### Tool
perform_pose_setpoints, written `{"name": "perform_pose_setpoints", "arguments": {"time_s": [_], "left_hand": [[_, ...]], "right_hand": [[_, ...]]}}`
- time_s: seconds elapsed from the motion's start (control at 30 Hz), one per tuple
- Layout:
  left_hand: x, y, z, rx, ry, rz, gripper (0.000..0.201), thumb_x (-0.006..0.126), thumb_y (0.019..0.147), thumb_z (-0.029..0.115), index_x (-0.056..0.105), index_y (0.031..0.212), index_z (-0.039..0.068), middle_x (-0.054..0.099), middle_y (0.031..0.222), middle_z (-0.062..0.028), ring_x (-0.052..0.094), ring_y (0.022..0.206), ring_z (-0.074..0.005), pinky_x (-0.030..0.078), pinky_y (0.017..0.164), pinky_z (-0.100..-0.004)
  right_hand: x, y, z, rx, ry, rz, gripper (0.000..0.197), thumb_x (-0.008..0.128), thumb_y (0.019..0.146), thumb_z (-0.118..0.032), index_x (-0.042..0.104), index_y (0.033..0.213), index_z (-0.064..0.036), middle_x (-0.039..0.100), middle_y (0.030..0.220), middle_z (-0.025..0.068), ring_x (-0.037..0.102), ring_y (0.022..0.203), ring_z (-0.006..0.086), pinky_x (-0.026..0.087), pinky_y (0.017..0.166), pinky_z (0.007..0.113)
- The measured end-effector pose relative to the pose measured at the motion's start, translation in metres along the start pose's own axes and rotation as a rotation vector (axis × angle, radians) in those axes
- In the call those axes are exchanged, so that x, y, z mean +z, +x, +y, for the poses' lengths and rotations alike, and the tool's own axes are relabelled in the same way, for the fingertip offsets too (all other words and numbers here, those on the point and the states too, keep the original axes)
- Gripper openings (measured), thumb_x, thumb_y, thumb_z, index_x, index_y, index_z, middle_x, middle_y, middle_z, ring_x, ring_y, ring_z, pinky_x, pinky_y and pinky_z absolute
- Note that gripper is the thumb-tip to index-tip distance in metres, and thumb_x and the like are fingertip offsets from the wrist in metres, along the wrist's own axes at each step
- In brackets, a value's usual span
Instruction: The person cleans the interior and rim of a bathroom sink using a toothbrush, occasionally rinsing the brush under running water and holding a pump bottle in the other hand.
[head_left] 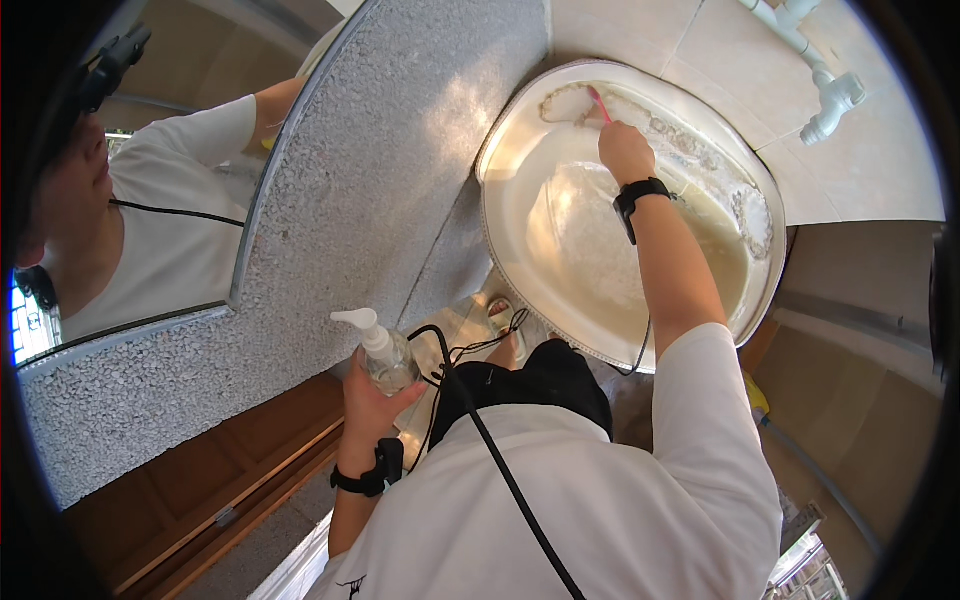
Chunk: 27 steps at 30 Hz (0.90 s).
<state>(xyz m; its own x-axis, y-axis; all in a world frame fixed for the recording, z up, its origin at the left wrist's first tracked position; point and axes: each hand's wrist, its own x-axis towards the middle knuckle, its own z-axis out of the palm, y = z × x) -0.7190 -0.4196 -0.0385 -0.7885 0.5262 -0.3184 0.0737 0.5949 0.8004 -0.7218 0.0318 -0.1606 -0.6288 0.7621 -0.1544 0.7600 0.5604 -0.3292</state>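
Observation:
My left hand (374, 405) is closed around a clear pump bottle (393, 372) with a white pump top, held upright by the left side of my body. Over the far part of a white oval washbasin (490, 200) reaches my right hand (627, 152), its fingers closed on a slim pink stick (600, 104) that looks like a toothbrush. The stick's tip is at the basin's soiled far ledge, but its bristles cannot be made out. Brownish stains and grime mark the ledge and right side, and cloudy water seems to lie in the bowl.
A mirror (170, 220) hangs on the rough grey pebbled wall (390, 130) at the left. White pipes with a tap (838, 100) stick out from the tiled wall at the far right. Black cables (480, 420) run down past my front.

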Motion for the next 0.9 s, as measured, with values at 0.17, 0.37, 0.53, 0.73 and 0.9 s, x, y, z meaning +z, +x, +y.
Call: {"name": "perform_pose_setpoints", "arguments": {"time_s": [0.17,0.37,0.53,0.73,0.9], "left_hand": [[0.005,0.002,0.001,0.067,0.033,0.029,0.055,0.075,0.063,0.006,0.047,0.109,0.001,0.059,0.089,-0.0048,0.056,0.082,-0.0136,0.046,0.076,-0.029],[0.004,0.001,0.001,0.082,-0.038,0.052,0.054,0.075,0.062,0.005,0.048,0.109,0.001,0.058,0.091,-0.0048,0.056,0.083,-0.0136,0.046,0.077,-0.029],[0.002,-0.001,0.003,0.057,0.042,0.054,0.056,0.074,0.062,0.003,0.046,0.111,0.001,0.058,0.091,-0.0048,0.056,0.083,-0.0135,0.046,0.077,-0.0288],[0.003,-0.001,-0.002,0.06,0.023,0.053,0.054,0.073,0.063,0.002,0.046,0.11,0.001,0.058,0.091,-0.0052,0.056,0.083,-0.0132,0.046,0.076,-0.0283],[0.001,-0.002,-0.005,0.004,-0.051,0.026,0.063,0.078,0.061,0.011,0.045,0.113,-0.002,0.058,0.101,-0.01,0.056,0.091,-0.0179,0.045,0.082,-0.0318]], "right_hand": [[0.025,-0.012,-0.016,-0.288,-0.124,-0.053,0.025,0.042,0.084,-0.014,0.064,0.084,-0.0018,0.065,0.082,0.0202,0.064,0.079,0.0336,0.053,0.067,0.042],[0.005,-0.011,0.003,-0.091,-0.032,-0.042,0.026,0.043,0.085,-0.017,0.065,0.087,-0.0023,0.065,0.082,0.0188,0.065,0.075,0.0347,0.053,0.065,0.042],[-0.001,-0.018,0.0,-0.096,-0.113,0.003,0.025,0.044,0.085,-0.017,0.064,0.084,-0.0024,0.065,0.08,0.0187,0.065,0.072,0.0331,0.053,0.063,0.042],[0.004,-0.035,-0.018,-0.25,-0.162,-0.099,0.025,0.044,0.084,-0.015,0.064,0.085,-0.0007,0.064,0.082,0.0205,0.064,0.077,0.035,0.053,0.067,0.041],[0.0,-0.012,0.019,-0.115,-0.155,-0.064,0.025,0.043,0.084,-0.015,0.064,0.087,-0.0006,0.064,0.083,0.0205,0.064,0.079,0.0348,0.052,0.067,0.042]]}}
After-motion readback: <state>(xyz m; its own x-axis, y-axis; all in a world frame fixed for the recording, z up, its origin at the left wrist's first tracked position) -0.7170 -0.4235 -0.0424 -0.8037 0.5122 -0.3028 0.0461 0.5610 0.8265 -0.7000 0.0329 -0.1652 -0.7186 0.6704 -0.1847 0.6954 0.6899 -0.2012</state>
